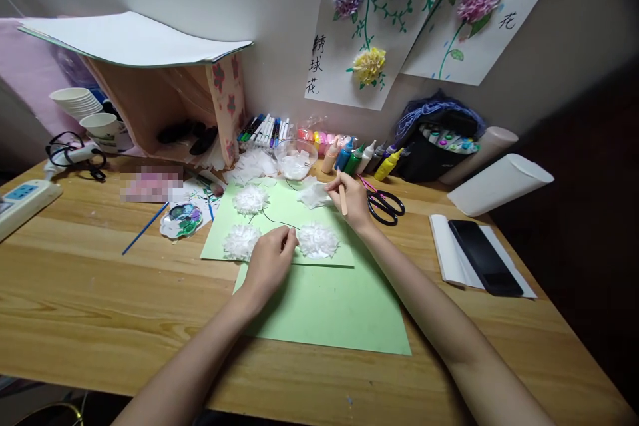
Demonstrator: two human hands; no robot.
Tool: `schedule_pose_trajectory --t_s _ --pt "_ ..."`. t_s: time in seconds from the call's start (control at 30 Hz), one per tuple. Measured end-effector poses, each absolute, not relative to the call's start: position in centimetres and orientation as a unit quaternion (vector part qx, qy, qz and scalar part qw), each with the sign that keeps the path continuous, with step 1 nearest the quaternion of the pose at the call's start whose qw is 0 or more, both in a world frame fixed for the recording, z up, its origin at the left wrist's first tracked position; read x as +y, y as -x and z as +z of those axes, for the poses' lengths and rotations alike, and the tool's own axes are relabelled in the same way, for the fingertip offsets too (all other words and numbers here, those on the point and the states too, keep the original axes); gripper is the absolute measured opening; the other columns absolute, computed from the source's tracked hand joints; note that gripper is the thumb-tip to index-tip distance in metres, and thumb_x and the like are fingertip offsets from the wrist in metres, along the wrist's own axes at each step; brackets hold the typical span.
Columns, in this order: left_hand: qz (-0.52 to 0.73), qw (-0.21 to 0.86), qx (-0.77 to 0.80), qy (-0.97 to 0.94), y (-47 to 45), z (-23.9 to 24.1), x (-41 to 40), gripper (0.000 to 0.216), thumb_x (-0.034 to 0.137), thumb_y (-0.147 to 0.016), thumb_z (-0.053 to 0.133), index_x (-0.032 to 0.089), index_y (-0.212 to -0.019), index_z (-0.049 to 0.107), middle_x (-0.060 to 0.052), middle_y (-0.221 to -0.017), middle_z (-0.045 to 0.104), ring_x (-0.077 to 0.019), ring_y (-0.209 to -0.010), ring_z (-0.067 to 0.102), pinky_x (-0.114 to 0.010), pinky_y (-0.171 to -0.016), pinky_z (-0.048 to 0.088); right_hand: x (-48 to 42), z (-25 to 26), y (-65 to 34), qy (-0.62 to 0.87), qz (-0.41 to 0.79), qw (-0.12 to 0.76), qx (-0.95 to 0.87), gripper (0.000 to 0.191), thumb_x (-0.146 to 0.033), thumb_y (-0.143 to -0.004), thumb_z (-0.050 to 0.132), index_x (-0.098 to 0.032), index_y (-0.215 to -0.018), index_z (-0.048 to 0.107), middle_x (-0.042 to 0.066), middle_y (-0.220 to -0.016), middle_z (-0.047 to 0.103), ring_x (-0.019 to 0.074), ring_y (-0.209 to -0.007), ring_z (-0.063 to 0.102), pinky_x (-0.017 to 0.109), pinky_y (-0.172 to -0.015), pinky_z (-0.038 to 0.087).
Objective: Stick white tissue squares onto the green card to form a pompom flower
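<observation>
My right hand point(355, 203) grips a wooden craft stick point(343, 198) upright, just right of a loose white tissue petal cluster point(313, 193). My left hand point(272, 253) is closed, thumb against the fingers, between two white ruffled paper flowers; whatever is in it is hidden. One flower point(319, 240) is just right of its fingertips, another point(240, 241) is partly behind the hand, and a third point(250, 200) sits farther back. All lie on a light green paper sheet point(214, 249), where a thin dark line curves between the flowers.
Under the first sheet lies a second green sheet point(329, 313). Behind are a clear bowl point(295, 160), paint bottles point(355, 160) and markers point(264, 130). Black-handled scissors point(384, 206) and a phone point(484, 256) lie right; a paint palette point(180, 221) and blue brush point(144, 229) left.
</observation>
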State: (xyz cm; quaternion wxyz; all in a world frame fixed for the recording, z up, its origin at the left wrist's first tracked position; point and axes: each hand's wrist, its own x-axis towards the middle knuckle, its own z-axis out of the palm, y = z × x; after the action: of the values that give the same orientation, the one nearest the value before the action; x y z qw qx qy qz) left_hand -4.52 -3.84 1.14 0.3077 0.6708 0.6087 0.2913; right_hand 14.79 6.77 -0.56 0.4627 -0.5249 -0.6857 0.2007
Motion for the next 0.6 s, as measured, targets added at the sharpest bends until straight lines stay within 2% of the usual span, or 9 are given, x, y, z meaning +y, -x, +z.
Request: schedule_pose_trajectory --t_s 0.27,0.43,0.53,0.6 --pt "0.266 0.307 0.614 -0.677 4.3 1.2 -3.9 0.039 0.038 -0.092 0.032 0.019 -0.069 0.057 -0.002 -0.064 0.06 -0.017 -0.061 0.053 -0.028 -0.058 0.034 5.4 0.4 -18.1 0.538 0.233 0.417 -0.694 0.009 -0.019 -0.08 0.045 -0.021 -0.072 0.045 0.003 -0.075 0.061 0.0196 -0.077 0.063 0.033 -0.072 0.045" --pt "0.274 0.296 0.608 -0.684 4.4 0.9 -3.8 0.036 0.036 -0.092 0.033 0.02 -0.07 0.056 -0.002 -0.068 0.06 -0.0167 -0.063 0.053 -0.029 -0.059 0.036 4.1 0.9 -18.6 0.522 0.242 0.485 -0.659 0.013 -0.026 -0.082 0.05 -0.022 -0.072 0.043 0.005 -0.081 0.065 0.0217 -0.09 0.065 0.036 -0.08 0.046" --pt "0.326 0.247 0.574 -0.709 4.1 0.9 -4.0 0.022 0.036 -0.089 0.044 0.02 -0.088 0.06 -0.005 -0.09 0.061 -0.0187 -0.084 0.057 -0.03 -0.073 0.043 1.9 1.4 -17.9 0.518 0.31 0.474 -0.641 0.017 -0.029 -0.078 0.06 -0.021 -0.071 0.046 0.005 -0.079 0.067 0.021 -0.082 0.066 0.036 -0.077 0.048" --pt "0.365 0.208 0.542 -0.728 3.8 1.0 -4.3 0.027 0.037 -0.083 0.057 0.021 -0.105 0.058 -0.008 -0.108 0.058 -0.0219 -0.104 0.053 -0.034 -0.088 0.041 -0.1 1.6 -17.1 0.5 0.396 0.449 -0.626 0.02 -0.029 -0.076 0.064 -0.02 -0.07 0.047 0.006 -0.08 0.069 0.02 -0.078 0.067 0.035 -0.075 0.049"
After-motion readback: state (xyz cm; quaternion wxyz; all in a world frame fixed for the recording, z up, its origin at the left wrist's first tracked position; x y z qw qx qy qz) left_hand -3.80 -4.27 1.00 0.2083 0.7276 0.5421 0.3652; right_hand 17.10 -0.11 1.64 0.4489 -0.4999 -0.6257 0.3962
